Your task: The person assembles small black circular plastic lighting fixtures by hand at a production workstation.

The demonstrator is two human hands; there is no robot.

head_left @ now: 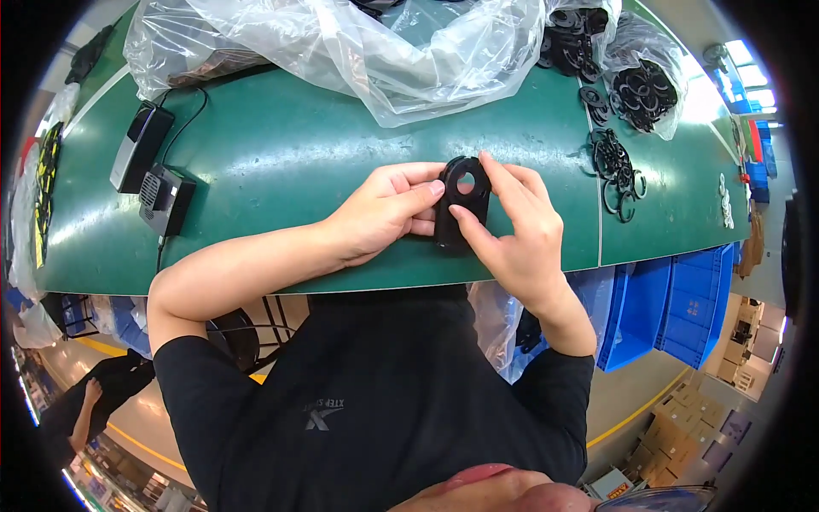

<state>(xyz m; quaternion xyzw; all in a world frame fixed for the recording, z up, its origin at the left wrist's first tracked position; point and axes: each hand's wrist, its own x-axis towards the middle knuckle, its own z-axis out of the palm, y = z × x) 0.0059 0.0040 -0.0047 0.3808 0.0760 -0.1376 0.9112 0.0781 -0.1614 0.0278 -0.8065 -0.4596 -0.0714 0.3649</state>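
Observation:
Between both hands, over the near part of the green table [324,162], is a black part [450,230] with a round ring-shaped top and a straight body below. My left hand [392,205] grips its left side, thumb on the front near the ring. On the other side my right hand [522,226] pinches it, with the thumb low on the body and the index finger at the ring's top right edge. The hole in the ring shows skin behind it. What the part's back looks like is hidden.
Clear plastic sheeting [401,72] lies along the far side. Loose black rings [612,162] and a bag of black rings [644,90] are at the right. Two small black devices with cables [166,200] stand at the left. Blue bins [695,299] sit beyond the table's near right edge.

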